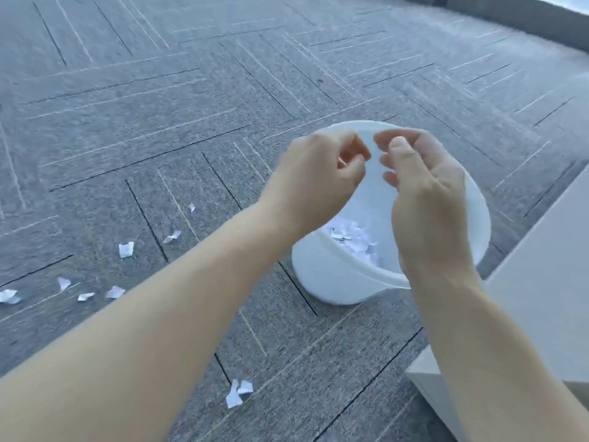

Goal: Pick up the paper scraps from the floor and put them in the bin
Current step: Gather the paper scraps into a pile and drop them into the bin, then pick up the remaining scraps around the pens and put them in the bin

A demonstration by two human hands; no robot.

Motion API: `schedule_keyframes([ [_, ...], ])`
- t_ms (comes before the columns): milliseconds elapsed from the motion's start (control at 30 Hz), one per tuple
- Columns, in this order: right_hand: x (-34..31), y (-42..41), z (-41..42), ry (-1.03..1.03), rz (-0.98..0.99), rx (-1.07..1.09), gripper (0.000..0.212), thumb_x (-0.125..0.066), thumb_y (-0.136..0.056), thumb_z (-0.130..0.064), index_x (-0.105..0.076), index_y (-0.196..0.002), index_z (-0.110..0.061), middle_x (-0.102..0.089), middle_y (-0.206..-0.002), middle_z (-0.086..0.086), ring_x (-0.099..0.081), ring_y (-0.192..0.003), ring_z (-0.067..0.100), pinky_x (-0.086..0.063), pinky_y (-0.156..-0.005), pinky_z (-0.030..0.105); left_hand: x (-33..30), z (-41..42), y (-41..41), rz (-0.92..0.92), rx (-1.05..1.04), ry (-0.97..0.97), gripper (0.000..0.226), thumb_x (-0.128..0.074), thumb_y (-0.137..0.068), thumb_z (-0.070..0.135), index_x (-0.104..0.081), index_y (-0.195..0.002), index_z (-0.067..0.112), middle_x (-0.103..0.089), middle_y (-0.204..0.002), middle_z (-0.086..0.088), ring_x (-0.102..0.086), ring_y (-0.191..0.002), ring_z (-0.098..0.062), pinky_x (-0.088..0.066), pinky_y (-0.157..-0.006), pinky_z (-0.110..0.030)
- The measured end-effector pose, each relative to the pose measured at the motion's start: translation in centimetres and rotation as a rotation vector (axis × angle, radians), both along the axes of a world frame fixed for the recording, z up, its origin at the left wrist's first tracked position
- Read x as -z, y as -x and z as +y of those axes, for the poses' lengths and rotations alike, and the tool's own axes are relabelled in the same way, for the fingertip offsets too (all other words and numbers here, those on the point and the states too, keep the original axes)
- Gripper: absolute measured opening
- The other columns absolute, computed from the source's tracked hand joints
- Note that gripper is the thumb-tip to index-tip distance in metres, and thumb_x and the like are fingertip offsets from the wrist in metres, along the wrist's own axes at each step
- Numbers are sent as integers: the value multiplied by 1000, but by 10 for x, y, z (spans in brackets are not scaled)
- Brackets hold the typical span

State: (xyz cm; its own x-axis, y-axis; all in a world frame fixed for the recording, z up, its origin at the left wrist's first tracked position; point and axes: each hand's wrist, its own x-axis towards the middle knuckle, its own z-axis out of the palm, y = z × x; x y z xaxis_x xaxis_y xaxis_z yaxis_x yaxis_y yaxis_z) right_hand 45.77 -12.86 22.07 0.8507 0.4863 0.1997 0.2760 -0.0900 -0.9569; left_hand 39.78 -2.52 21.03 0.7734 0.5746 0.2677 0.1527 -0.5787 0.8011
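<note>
A white round bin (325,282) stands on the grey carpet, with a heap of torn paper scraps (350,239) at its bottom. Both my hands hover over its mouth. My left hand (318,173) has its fingers curled in against the thumb, and no paper shows in it. My right hand (427,193) is loosely curled with the fingers apart and nothing visible in it. Several white scraps lie on the carpet to the left: one (126,249), another (172,236), a small one (191,207), a row at the far left (86,296), and a pair near me (237,392).
A white cabinet or piece of furniture (541,250) stands close on the right of the bin, with its low base (424,374) at the bottom right. Grey patterned carpet (159,106) stretches to the far wall.
</note>
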Motion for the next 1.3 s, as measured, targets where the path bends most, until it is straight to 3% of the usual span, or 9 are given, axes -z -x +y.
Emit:
schedule_keyframes([
  [133,14,63,38,-123,35,-318,20,-50,-90,-8,-67,-85,-16,-67,-77,3,-58,-73,14,-47,-68,33,31,18,70,-95,-266,29,13,-53,-86,12,-60,-76,17,-63,-71,3,-58,-66,-16,-49,-61,-34],
  [233,51,113,69,-86,90,-479,17,-50,-88,-4,-67,-84,-8,-65,-76,11,-55,-70,19,-47,-63,40,78,24,140,-2,-495,99,15,-54,-86,12,-58,-75,22,-63,-78,5,-59,-71,-13,-50,-66,-34],
  [367,126,181,103,273,18,-733,16,-53,-91,-8,-67,-88,-15,-63,-78,-8,-51,-61,1,-39,-58,22,152,12,249,239,-746,139,11,-54,-89,14,-63,-90,21,-60,-91,7,-57,-85,-13,-46,-76,-32],
  [567,218,250,127,652,-336,-1093,39,-46,-96,-12,-53,-133,-22,-48,-141,-5,-36,-130,14,-35,-96,26,216,-32,384,606,-1013,321,31,-46,-93,14,-53,-122,22,-48,-125,4,-40,-121,-16,-38,-93,-29],
  [800,263,278,184,855,-816,-1205,50,-43,-98,-34,-33,-147,-33,-16,-161,2,-2,-148,29,-9,-120,48,234,-25,442,799,-947,323,56,-45,-93,19,-26,-145,28,-15,-156,3,-16,-141,-19,-35,-107,-43],
  [933,271,275,170,699,-718,-1256,42,-45,-99,-26,-46,-141,-25,-26,-158,-3,-7,-148,21,-10,-119,39,239,-5,444,941,-874,247,67,-50,-93,32,-13,-150,27,-12,-157,1,-14,-141,-23,-26,-112,-41],
  [1033,277,268,131,553,-741,-1351,33,-49,-97,-14,-59,-129,-14,-44,-148,-1,-25,-144,19,-19,-115,30,244,2,442,868,-915,158,55,-52,-93,26,-31,-144,22,-37,-140,0,-30,-128,-21,-38,-101,-36],
  [1133,278,261,101,413,-747,-1312,21,-54,-93,-15,-71,-105,-10,-65,-122,1,-52,-123,20,-46,-102,40,248,-7,439,674,-852,166,27,-51,-93,13,-58,-119,16,-52,-112,2,-46,-111,-17,-47,-87,-32],
  [1300,259,293,113,280,-843,-1163,21,-53,-88,-20,-69,-97,-11,-64,-93,1,-55,-89,22,-42,-81,34,247,-28,449,628,-1006,13,30,-57,-89,22,-57,-118,16,-53,-107,2,-51,-95,-13,-50,-69,-27],
])
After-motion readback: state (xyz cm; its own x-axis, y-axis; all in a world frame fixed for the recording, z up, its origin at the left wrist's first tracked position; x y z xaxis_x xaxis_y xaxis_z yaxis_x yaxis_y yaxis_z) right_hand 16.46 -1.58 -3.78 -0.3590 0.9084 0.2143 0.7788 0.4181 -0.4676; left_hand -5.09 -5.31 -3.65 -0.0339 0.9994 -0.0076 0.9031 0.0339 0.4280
